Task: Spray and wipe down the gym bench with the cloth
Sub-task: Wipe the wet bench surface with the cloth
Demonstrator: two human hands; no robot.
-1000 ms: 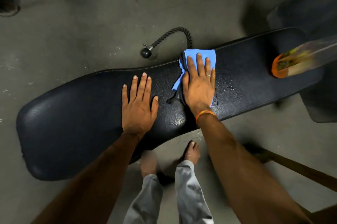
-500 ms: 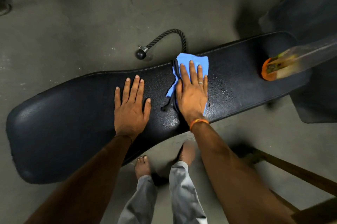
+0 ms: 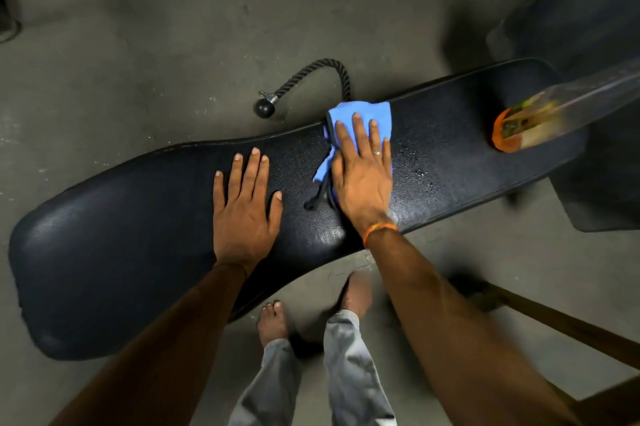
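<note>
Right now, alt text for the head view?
A person's right hand presses a blue cloth flat on a black gym bench beside wet droplets; left hand rests flat on it. A blurred orange-based bottle sits at the bench's right end.

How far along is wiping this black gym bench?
Done: spray droplets bead on the black padded bench, right of the blue cloth; the clear orange-ended bottle lies at its right end. In hand: the right hand presses the cloth flat mid-bench, the left hand braces beside it. Left: wiping those droplets, probably the remaining pad.
</note>
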